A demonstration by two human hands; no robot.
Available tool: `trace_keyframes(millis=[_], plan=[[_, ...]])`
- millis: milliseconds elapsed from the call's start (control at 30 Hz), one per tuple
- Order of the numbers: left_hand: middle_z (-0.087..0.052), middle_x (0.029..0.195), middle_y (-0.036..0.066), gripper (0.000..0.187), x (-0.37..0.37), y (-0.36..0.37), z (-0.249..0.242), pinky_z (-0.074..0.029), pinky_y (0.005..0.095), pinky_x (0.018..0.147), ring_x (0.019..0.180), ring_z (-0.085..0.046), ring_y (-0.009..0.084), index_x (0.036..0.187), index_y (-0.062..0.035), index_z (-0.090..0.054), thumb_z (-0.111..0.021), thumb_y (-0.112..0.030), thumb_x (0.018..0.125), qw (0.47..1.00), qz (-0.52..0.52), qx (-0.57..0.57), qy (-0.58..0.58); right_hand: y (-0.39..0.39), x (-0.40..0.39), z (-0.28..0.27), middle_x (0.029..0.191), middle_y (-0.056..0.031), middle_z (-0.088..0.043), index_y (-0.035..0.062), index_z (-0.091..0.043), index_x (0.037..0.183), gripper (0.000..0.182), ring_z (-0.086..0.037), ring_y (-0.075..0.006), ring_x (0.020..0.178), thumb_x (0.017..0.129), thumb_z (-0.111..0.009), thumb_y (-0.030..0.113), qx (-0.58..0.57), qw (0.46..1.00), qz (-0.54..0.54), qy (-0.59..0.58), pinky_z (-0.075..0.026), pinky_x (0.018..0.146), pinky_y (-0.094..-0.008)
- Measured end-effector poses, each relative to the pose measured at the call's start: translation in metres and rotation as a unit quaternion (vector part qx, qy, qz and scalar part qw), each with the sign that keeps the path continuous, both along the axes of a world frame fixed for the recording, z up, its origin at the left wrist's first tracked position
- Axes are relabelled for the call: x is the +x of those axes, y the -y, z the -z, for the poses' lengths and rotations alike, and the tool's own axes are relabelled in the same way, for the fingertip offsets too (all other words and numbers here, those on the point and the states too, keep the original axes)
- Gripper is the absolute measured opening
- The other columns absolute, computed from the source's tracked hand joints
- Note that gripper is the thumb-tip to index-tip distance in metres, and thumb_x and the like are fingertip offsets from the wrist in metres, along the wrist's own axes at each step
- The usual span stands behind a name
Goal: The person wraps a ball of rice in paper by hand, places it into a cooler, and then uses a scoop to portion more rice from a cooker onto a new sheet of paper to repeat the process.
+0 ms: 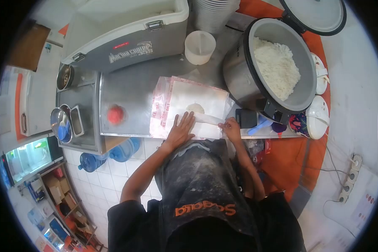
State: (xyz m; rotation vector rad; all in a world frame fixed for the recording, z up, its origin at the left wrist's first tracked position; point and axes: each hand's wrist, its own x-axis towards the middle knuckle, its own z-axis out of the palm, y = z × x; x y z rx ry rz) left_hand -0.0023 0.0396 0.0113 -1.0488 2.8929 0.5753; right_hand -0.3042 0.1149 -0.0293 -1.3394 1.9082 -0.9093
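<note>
Paper (199, 94) w/ small rice mound (195, 108) is laid on steel counter (130, 92), ctr, near edge. Its fold is pressed by L hand (181, 129), open flat, fingers spread, nothing gripped; fold's R end is pinched, nearly closed, by R hand (230, 128). Open cooker (243, 73) is set far R, cooler (134, 48) far L, tub (200, 48) btwn.

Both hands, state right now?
Left hand: open, palm down, fingers spread on the wrapping paper.
Right hand: fingers closed, pinching the right end of the wrapping paper's fold.
</note>
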Motion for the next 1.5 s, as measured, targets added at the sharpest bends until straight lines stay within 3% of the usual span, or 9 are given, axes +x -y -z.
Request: trace_keyframes(millis=[233,333,400,500,600,1000,1133,1300,1500], plan=[[-0.015,0.171,0.018,0.082,-0.007,-0.010,0.009,-0.015,0.0665,0.122,0.158,-0.012,0.0421,0.158,-0.0030,-0.035,-0.064,-0.046,0.094,0.998,-0.062,-0.009,-0.024,0.001,0.004,0.002,0.080,-0.0053,-0.059,0.0001,-0.067,0.081,0.034,-0.053,-0.0151,0.068,0.078,-0.091,0.024,0.045,0.996,0.018,0.073,-0.045,0.064,-0.0317],[-0.014,0.171,0.019,0.082,-0.009,-0.011,0.009,-0.014,0.0670,0.122,0.157,-0.011,0.0437,0.158,-0.0032,-0.034,-0.065,-0.044,0.094,0.997,-0.070,-0.004,-0.035,0.003,0.007,-0.004,0.077,-0.0045,-0.060,0.0024,-0.075,0.095,0.031,-0.052,-0.0146,0.066,0.080,-0.089,0.025,0.088,0.987,0.055,0.120,-0.045,0.063,-0.0308],[-0.014,0.171,0.019,0.082,-0.011,-0.012,0.007,-0.014,0.0671,0.122,0.157,-0.011,0.0443,0.159,-0.0033,-0.033,-0.066,-0.043,0.094,0.996,-0.078,0.000,-0.038,0.008,0.010,-0.009,0.071,-0.0041,-0.059,0.0059,-0.077,0.110,0.035,-0.052,-0.0138,0.065,0.083,-0.087,0.025,0.025,0.998,0.015,0.047,-0.045,0.062,-0.0299],[-0.014,0.171,0.020,0.082,-0.014,-0.013,0.008,-0.014,0.0674,0.122,0.157,-0.011,0.0453,0.159,-0.0034,-0.033,-0.066,-0.042,0.094,0.995,-0.090,0.005,-0.046,0.020,0.008,-0.030,0.069,-0.0047,-0.059,0.0078,-0.076,0.117,0.037,-0.053,-0.0130,0.065,0.084,-0.086,0.023,0.082,0.988,-0.003,0.128,-0.047,0.063,-0.0300],[-0.013,0.171,0.020,0.082,-0.015,-0.014,0.009,-0.014,0.0676,0.122,0.157,-0.010,0.0460,0.159,-0.0033,-0.033,-0.066,-0.041,0.094,0.994,-0.099,0.003,-0.048,0.020,-0.002,0.006,0.069,-0.0048,-0.060,0.0086,-0.075,0.119,0.038,-0.057,-0.0118,0.068,0.085,-0.085,0.021,0.078,0.987,-0.039,0.138,-0.048,0.064,-0.0291],[-0.015,0.171,0.020,0.078,-0.023,-0.015,0.006,-0.015,0.0684,0.121,0.156,-0.011,0.0469,0.157,-0.0050,-0.036,-0.067,-0.039,0.094,0.994,-0.100,-0.006,-0.053,0.018,0.006,-0.018,0.084,-0.0062,-0.074,-0.0026,-0.072,0.105,0.028,-0.064,-0.0081,0.074,0.087,-0.084,0.015,0.091,0.982,0.001,0.167,-0.050,0.069,-0.0240],[-0.015,0.171,0.020,0.076,-0.024,-0.017,0.007,-0.016,0.0694,0.121,0.156,-0.012,0.0468,0.156,-0.0058,-0.039,-0.068,-0.038,0.093,0.994,-0.094,-0.026,-0.045,0.017,0.003,-0.025,0.085,-0.0074,-0.076,-0.0024,-0.073,0.103,0.023,-0.067,-0.0097,0.077,0.091,-0.079,0.016,0.074,0.978,0.018,0.193,-0.052,0.070,-0.0256],[-0.015,0.171,0.020,0.075,-0.026,-0.018,0.007,-0.015,0.0701,0.120,0.156,-0.012,0.0466,0.155,-0.0057,-0.040,-0.068,-0.038,0.093,0.993,-0.106,-0.020,-0.039,0.025,-0.007,-0.052,0.089,-0.0124,-0.077,0.0001,-0.075,0.106,0.020,-0.074,-0.0185,0.083,0.093,-0.076,0.015,0.053,0.994,-0.060,0.080,-0.057,0.078,-0.0310],[-0.015,0.171,0.019,0.074,-0.027,-0.018,0.007,-0.015,0.0697,0.120,0.156,-0.011,0.0467,0.155,-0.0054,-0.042,-0.067,-0.038,0.093,0.993,-0.109,-0.020,-0.043,0.032,-0.011,-0.052,0.089,-0.0134,-0.077,0.0005,-0.074,0.107,0.025,-0.073,-0.0169,0.079,0.087,-0.080,0.013,0.043,0.992,-0.061,0.101,-0.057,0.075,-0.0297]])
